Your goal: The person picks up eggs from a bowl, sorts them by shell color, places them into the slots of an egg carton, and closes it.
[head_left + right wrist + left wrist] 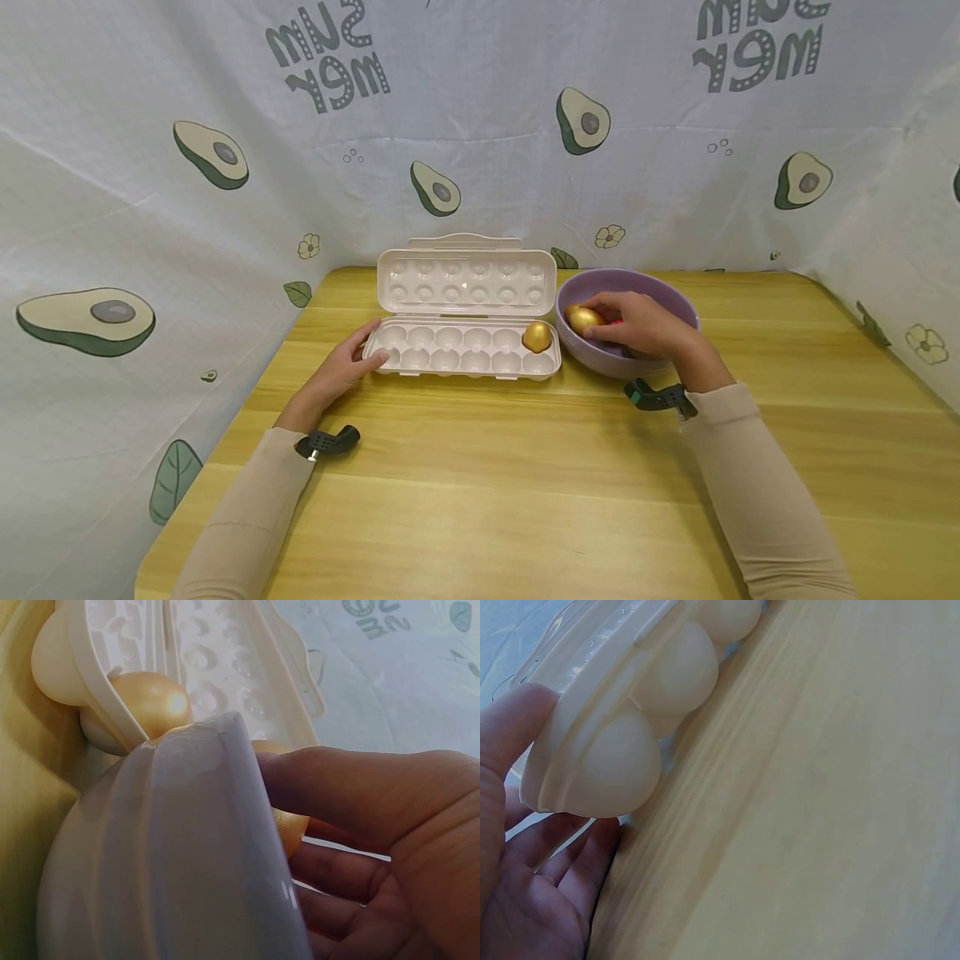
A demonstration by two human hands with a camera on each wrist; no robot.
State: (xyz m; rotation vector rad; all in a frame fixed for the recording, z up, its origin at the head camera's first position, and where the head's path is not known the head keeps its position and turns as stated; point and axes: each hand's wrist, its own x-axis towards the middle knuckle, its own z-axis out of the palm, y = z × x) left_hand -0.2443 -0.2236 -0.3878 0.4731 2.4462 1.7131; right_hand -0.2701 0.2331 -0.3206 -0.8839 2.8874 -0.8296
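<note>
An open pale egg carton (448, 337) lies on the table with its lid (467, 281) tipped back. My left hand (347, 363) holds its left end, thumb at the top rim and the other fingers low around the end. One gold egg (537, 337) sits in the back right cup. To the right stands a purple bowl (600, 357). Reaching into it, my right hand (637, 323) pinches a gold egg (585, 320) near the bowl's left side. In the right wrist view the bowl's wall hides most of that egg (291, 831).
Another gold egg (572, 309) shows behind the pinched one, and something red (616, 322) shows under the right hand. The wooden table (480, 483) stretches toward me. Behind it hangs a white curtain (510, 167) printed with avocados.
</note>
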